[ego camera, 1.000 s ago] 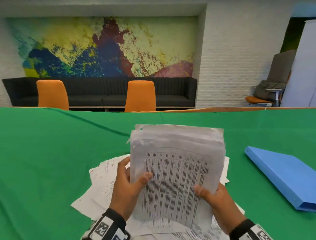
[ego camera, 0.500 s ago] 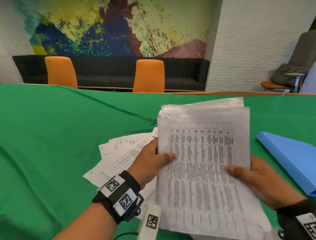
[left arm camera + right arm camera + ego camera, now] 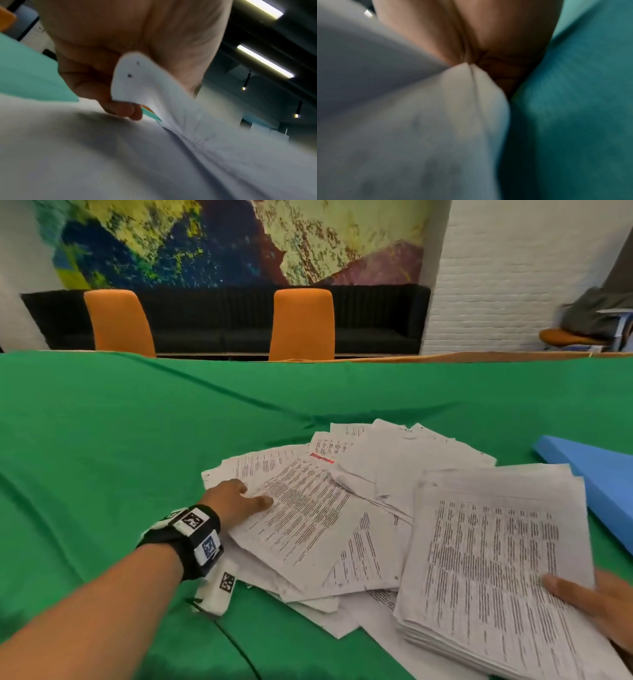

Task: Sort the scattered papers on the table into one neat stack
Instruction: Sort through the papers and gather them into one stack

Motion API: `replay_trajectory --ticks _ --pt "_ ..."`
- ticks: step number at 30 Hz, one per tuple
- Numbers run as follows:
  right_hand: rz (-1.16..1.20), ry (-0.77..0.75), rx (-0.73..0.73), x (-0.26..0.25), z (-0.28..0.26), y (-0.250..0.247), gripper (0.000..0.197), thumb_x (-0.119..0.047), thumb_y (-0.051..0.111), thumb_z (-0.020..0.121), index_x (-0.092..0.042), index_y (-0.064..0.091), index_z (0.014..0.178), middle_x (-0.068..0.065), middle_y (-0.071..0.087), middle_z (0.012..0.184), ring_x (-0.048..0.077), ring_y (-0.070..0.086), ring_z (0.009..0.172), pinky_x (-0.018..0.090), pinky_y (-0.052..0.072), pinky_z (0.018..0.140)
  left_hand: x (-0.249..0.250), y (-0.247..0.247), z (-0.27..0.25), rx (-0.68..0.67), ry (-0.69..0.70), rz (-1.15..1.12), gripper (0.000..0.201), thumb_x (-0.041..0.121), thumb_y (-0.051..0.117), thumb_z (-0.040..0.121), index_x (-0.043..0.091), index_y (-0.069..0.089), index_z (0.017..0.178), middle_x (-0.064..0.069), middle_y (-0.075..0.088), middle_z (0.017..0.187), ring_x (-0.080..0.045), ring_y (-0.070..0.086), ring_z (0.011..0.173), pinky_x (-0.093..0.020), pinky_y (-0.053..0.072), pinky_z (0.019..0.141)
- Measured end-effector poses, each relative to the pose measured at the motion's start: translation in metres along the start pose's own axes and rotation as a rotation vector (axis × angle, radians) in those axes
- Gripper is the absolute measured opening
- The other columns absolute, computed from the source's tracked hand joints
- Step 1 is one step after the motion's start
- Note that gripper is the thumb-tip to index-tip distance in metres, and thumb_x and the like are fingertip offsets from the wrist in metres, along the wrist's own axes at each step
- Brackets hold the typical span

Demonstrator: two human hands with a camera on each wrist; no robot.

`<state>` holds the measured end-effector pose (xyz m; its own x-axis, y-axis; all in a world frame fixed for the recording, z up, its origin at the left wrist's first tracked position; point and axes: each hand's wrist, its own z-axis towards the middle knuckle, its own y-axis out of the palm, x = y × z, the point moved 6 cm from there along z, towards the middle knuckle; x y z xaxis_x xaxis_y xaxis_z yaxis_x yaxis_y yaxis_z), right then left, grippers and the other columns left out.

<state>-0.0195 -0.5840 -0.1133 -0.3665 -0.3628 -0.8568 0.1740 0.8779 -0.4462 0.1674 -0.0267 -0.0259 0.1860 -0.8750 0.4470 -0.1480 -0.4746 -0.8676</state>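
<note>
Printed white sheets (image 3: 363, 474) lie fanned and overlapping on the green tablecloth (image 3: 137, 440). My left hand (image 3: 251, 496) is at their left edge, thumb on top of the uppermost sheet (image 3: 301, 515). In the left wrist view that sheet's corner (image 3: 137, 81) curls up between my thumb and curled fingers (image 3: 123, 109). A thick squared stack of papers (image 3: 489, 570) lies low at the right, on top of the loose sheets. My right hand (image 3: 582, 594) holds its near right corner, thumb on top, fingers hidden beneath. The right wrist view shows the stack (image 3: 419, 121) blurred against my palm.
A blue folder (image 3: 599, 474) lies flat at the right, just beyond the stack. Two orange chairs (image 3: 118, 323) (image 3: 303, 323) stand behind the table's far edge, with a black sofa (image 3: 376, 316) along the wall. Bare green cloth spreads left and far.
Both hands held the stack upright before. Now it is laid low at the right in my right hand alone, and my left hand has moved to the loose sheets and taken one.
</note>
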Motion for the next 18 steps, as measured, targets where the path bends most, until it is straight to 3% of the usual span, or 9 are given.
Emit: replay_trajectory --ticks 3,5,6,8,10,12,14,16,18 --pt "-0.001 0.015 0.012 -0.011 -0.010 0.004 0.071 -0.076 0.082 0.058 -0.039 0.068 0.117 0.002 0.080 0.106 0.031 0.078 0.092 0.061 0.055 0.094 0.011 -0.006 -0.003 -0.045 0.003 -0.078 0.048 0.039 0.070 0.093 0.010 0.060 0.130 -0.008 0.060 0.137 -0.027 0.062 0.110 -0.029 0.051 0.073" --pt "-0.003 0.000 0.025 -0.015 -0.013 0.006 0.073 -0.079 0.079 0.057 -0.039 0.067 0.116 0.002 0.080 0.105 0.031 0.078 0.091 0.061 0.055 0.093 0.005 -0.030 -0.001 -0.004 0.006 -0.218 0.025 0.030 0.068 0.095 0.008 0.066 0.106 -0.011 0.068 0.116 -0.028 0.064 0.088 -0.030 0.049 0.068" --pt "0.012 -0.011 0.032 -0.015 -0.015 0.006 0.070 -0.078 0.079 0.059 -0.038 0.068 0.115 0.003 0.081 0.105 0.032 0.078 0.090 0.062 0.055 0.092 -0.002 -0.046 0.000 0.025 -0.002 -0.352 0.027 0.027 0.068 0.095 0.003 0.067 0.107 -0.016 0.071 0.110 -0.026 0.065 0.077 -0.031 0.052 0.066" --pt "0.018 -0.002 0.059 -0.025 -0.024 0.011 0.067 -0.076 0.079 0.060 -0.036 0.069 0.113 0.005 0.081 0.103 0.033 0.078 0.088 0.061 0.057 0.089 -0.018 -0.071 -0.005 0.027 -0.096 -0.718 0.027 0.017 0.064 0.097 -0.001 0.064 0.117 -0.018 0.074 0.091 -0.022 0.063 0.053 -0.026 0.050 0.047" --pt "0.032 -0.004 0.079 -0.026 -0.024 0.010 0.059 -0.073 0.080 0.062 -0.039 0.070 0.109 0.004 0.081 0.100 0.032 0.079 0.087 0.061 0.057 0.088 -0.027 -0.076 -0.017 -0.040 -0.159 -0.904 0.021 0.009 0.060 0.097 0.002 0.061 0.117 -0.012 0.076 0.076 -0.020 0.066 0.046 -0.026 0.051 0.039" --pt "0.048 -0.004 0.055 -0.025 -0.022 0.009 0.055 -0.071 0.080 0.059 -0.040 0.070 0.104 0.005 0.081 0.096 0.033 0.079 0.084 0.062 0.058 0.086 -0.023 -0.061 -0.032 -0.134 -0.190 -0.902 0.023 0.007 0.060 0.095 0.003 0.060 0.117 -0.013 0.077 0.077 -0.024 0.071 0.053 -0.031 0.055 0.043" --pt "0.070 -0.012 0.062 -0.034 -0.030 0.012 0.065 -0.067 0.084 0.056 -0.030 0.070 0.106 0.008 0.081 0.092 0.037 0.078 0.080 0.063 0.059 0.082 -0.014 -0.033 -0.045 -0.259 -0.194 -0.929 0.036 0.006 0.064 0.090 0.003 0.058 0.125 -0.017 0.078 0.098 -0.033 0.076 0.079 -0.043 0.062 0.064" --pt "0.069 -0.023 0.041 -0.051 -0.039 0.019 0.054 -0.048 0.081 0.066 -0.022 0.067 0.111 0.012 0.081 0.090 0.040 0.078 0.078 0.063 0.058 0.082 -0.004 -0.004 -0.052 -0.322 -0.190 -0.875 0.042 0.011 0.068 0.086 0.005 0.059 0.127 -0.017 0.076 0.111 -0.035 0.073 0.099 -0.051 0.058 0.089" --pt "0.050 -0.020 0.037 -0.063 -0.040 0.023 0.038 -0.036 0.074 0.078 -0.019 0.067 0.111 0.011 0.081 0.087 0.038 0.078 0.076 0.062 0.058 0.083 0.013 0.015 -0.055 -0.309 -0.114 -0.691 0.031 0.024 0.070 0.091 0.010 0.064 0.119 -0.010 0.078 0.107 -0.030 0.074 0.099 -0.050 0.056 0.095"
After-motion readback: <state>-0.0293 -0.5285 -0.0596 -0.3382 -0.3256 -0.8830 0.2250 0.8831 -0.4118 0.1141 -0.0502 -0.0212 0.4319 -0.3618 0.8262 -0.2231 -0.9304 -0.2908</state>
